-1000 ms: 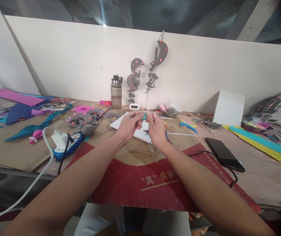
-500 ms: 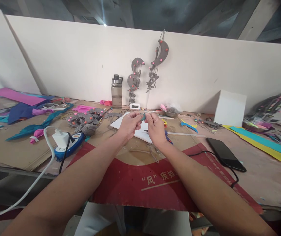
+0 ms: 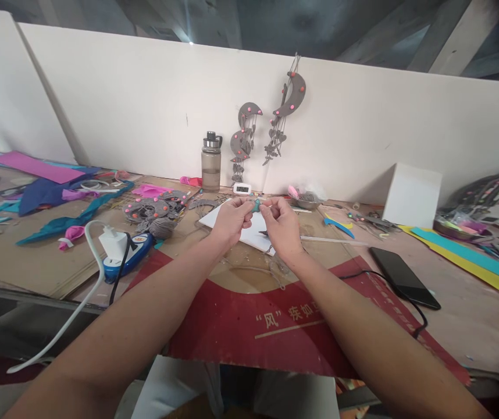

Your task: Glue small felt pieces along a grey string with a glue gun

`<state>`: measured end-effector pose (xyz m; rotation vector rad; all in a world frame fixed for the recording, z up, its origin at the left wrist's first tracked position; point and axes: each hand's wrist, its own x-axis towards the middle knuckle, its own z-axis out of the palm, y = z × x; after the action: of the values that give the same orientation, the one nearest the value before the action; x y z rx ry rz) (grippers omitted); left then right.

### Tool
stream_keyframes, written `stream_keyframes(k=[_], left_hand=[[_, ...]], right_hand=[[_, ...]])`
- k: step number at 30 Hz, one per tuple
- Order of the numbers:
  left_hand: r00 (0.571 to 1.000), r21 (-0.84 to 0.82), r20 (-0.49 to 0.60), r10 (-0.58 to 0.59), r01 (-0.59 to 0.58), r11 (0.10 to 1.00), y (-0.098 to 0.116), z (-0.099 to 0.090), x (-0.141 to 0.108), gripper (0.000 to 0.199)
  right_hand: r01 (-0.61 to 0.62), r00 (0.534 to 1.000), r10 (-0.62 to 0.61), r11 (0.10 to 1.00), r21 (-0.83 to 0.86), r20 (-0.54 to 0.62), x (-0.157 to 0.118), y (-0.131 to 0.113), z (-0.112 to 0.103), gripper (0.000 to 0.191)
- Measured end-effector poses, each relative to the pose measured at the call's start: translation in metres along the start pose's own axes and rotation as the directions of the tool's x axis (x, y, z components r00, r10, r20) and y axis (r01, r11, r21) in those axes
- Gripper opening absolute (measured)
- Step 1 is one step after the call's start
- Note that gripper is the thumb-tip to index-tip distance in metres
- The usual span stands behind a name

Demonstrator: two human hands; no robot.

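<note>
Between my two hands, over a white sheet (image 3: 253,237), is a small teal piece (image 3: 256,205). My left hand (image 3: 233,220) pinches its left side, with the fingers curled in. The thumb and forefinger of my right hand (image 3: 282,224) close on its right side. Its exact shape is too small to tell. A dark pointed tool tip shows beside my right palm, and most of that tool is hidden. Below the hands, grey string (image 3: 271,273) lies on the red and tan board (image 3: 232,326).
A bottle (image 3: 211,163) and small white clock (image 3: 242,189) stand near the white partition, where grey moon ornaments (image 3: 295,96) hang. To the left are a blue power strip (image 3: 129,259) and coloured fabric (image 3: 75,224). A black phone (image 3: 402,276) with a cable lies to the right.
The view has shifted slightly, so the scene sits a little further right. My right fingers have spread slightly away from the teal piece, which shows more now.
</note>
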<state>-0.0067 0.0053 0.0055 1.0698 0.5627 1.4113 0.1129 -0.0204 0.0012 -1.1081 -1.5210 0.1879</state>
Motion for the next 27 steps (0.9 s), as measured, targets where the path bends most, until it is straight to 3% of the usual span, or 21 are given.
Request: stream_keyframes(k=[16,21,27], left_hand=[[0.999,0.071,0.023,0.045,-0.047,0.996,-0.0037,0.0007,-0.0018,0.016],[0.999,0.118,0.037,0.036,-0.041,0.992,-0.0047,0.0008,-0.002,0.015],[0.997,0.132,0.067,-0.025,0.016,0.991,-0.0073,-0.003,-0.0006,0.017]], right_hand=[[-0.076,0.997,0.079,0.983,0.167,-0.012,0.0027,0.004,0.0032,0.024],[-0.102,0.995,0.103,0.991,0.088,-0.011,0.0038,0.0022,0.0035,0.023],[-0.185,0.982,0.176,0.971,0.151,0.07,0.0055,0.0021,0.0049,0.02]])
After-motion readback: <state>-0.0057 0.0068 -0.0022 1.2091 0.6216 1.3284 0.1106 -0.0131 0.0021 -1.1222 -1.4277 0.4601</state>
